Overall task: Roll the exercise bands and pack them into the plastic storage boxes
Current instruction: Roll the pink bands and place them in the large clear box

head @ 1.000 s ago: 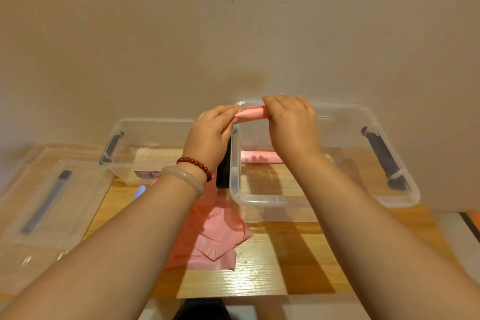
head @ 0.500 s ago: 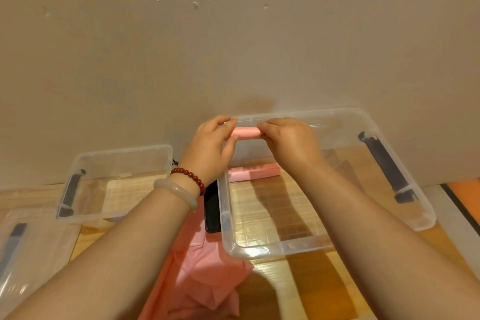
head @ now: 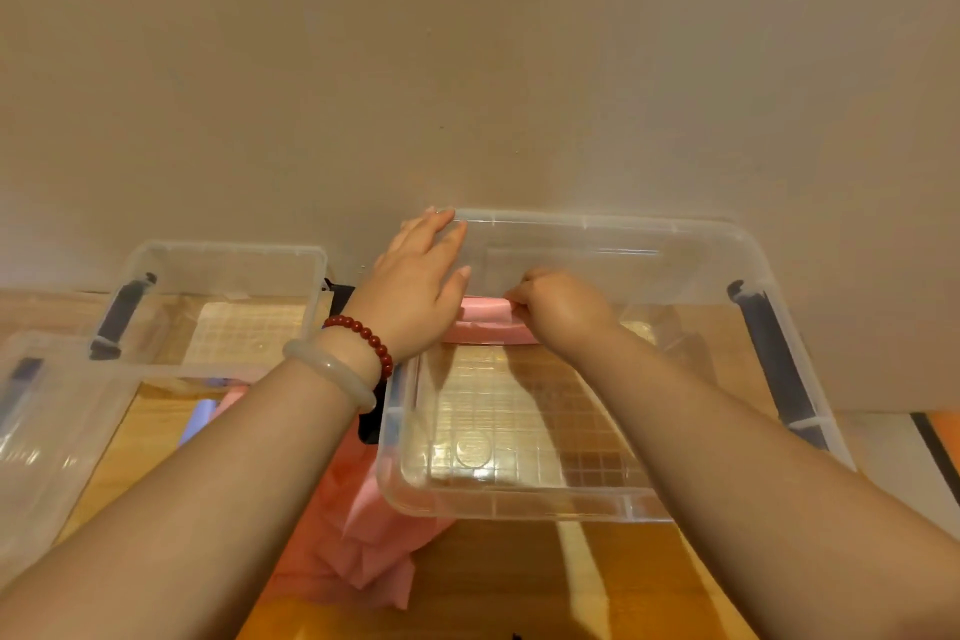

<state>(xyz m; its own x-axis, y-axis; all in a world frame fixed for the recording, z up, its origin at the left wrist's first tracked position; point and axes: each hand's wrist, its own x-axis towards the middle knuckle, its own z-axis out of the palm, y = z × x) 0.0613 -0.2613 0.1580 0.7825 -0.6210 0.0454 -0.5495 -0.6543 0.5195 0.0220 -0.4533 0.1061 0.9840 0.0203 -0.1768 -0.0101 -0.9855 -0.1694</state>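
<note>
The wooden table [head: 519, 582] is carrying everything, and it's sitting up against a plain wall. The big clear box [head: 597, 218] is taking up most of it, lid off. A smaller clear box [head: 218, 250] is sitting at its 9 o'clock, and another clear plastic piece [head: 52, 431], a lid I think, is lying around 8 o'clock. A heap of loose pink bands [head: 358, 551] is poking out at the big box's 7 o'clock corner, so I'm guessing plenty of rolling is waiting.

Inside the big box, the rolled band [head: 485, 314] is going down along the far wall, around 11 o'clock, right beside a second pink roll [head: 488, 335]. I'm reading that as packing them tight to the wall to save floor space.

The right hand [head: 563, 309] is curling over and pinching the roll's right end, probably so it isn't unwinding as it's settling. The left hand [head: 415, 291] is lying flat, fingers straight, reaching into the box's 11 o'clock corner, likely steadying the box. It's hiding the roll's left end, so I can't tell whether it's touching it.
</note>
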